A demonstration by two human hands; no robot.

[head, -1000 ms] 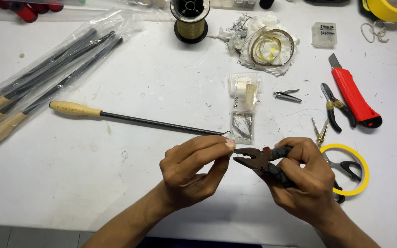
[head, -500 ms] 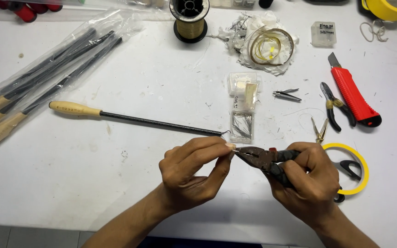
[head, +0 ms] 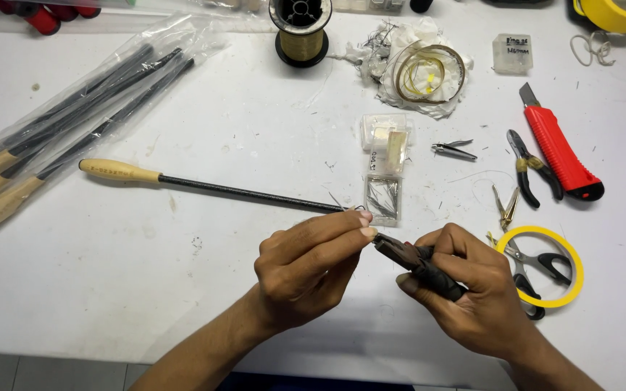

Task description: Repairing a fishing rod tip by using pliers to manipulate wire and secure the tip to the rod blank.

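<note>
At six o'clock on tabletop (head: pixel 146 289): right hand (head: pixel 472 297) clasping stiff pliers (head: pixel 418 264) by handles, left hand (head: pixel 306 268) pinching likely light, bendable wire piece at jaw tips.

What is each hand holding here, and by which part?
Right hand grips dark pliers by the handles. Left hand pinches something at the plier tips, too small to identify.
</note>
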